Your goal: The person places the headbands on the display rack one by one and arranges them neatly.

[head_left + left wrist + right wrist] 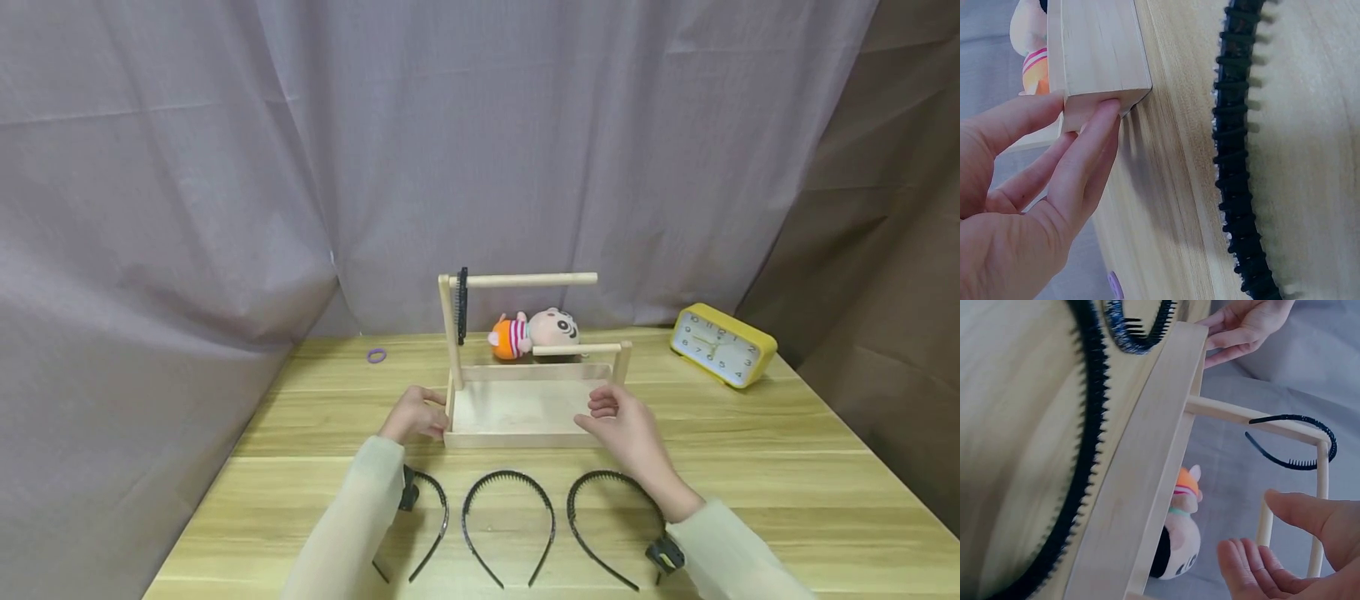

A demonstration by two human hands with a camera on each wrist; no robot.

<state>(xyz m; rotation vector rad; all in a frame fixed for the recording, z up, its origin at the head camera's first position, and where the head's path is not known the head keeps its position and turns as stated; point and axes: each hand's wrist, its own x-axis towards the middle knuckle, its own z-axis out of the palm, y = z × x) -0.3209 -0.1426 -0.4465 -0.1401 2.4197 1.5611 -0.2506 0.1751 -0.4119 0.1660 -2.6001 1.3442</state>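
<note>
A light wooden rack [525, 440] has a low tray, a tall post with an upper bar [540, 279] and a shorter bar [573, 350]. My left hand [414, 414] touches the tray's left end, its fingers fairly straight against the end face [1135, 95]. Over the right part of the tray hovers my right hand [626, 421], thumb and fingers apart around nothing. One black toothed headband [1300, 419] hangs on the upper bar near the tall post. In front of the rack lie a left headband [446, 508], a middle headband [508, 474] and a right headband [572, 508].
Behind the rack lies a plush doll [551, 329] in orange and stripes. A yellow alarm clock [723, 346] stands at the back right. The purple hair tie [377, 356] is at the back left. Grey curtain [480, 150] hangs behind the wooden table [750, 467].
</note>
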